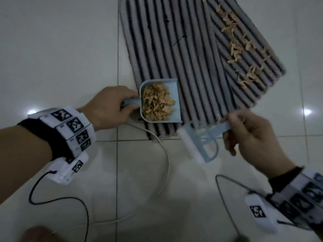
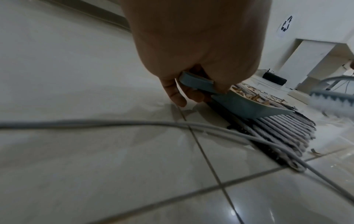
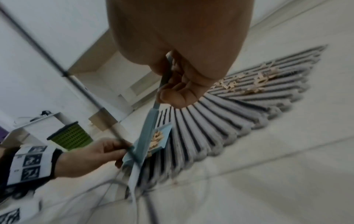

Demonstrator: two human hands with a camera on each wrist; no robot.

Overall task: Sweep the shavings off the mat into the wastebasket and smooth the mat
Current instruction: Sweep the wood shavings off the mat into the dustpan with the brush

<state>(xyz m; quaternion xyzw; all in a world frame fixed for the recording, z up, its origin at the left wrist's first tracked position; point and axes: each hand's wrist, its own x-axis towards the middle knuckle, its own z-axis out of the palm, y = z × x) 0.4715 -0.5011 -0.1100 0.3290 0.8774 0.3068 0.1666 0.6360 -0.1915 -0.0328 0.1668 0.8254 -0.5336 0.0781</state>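
Dustpan (image 1: 160,102), heaped with shavings, is gripped by left hand (image 1: 108,106) at the mat (image 1: 183,58) near edge, brush (image 1: 201,140) clenched in right hand (image 1: 251,137); pan should be kept level toward wastebasket (image 3: 70,137), since a band of shavings (image 1: 241,49) remains on the folded right side.

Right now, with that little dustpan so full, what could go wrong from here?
1. The dustpan is heaped with shavings and open at the front; tipping it on the way to the green wastebasket could spill them.
2. A white cable lies by the near edge of the striped mat; the brush in the right hand could snag it.
3. The mat's folded right part still carries shavings that could scatter onto the floor.
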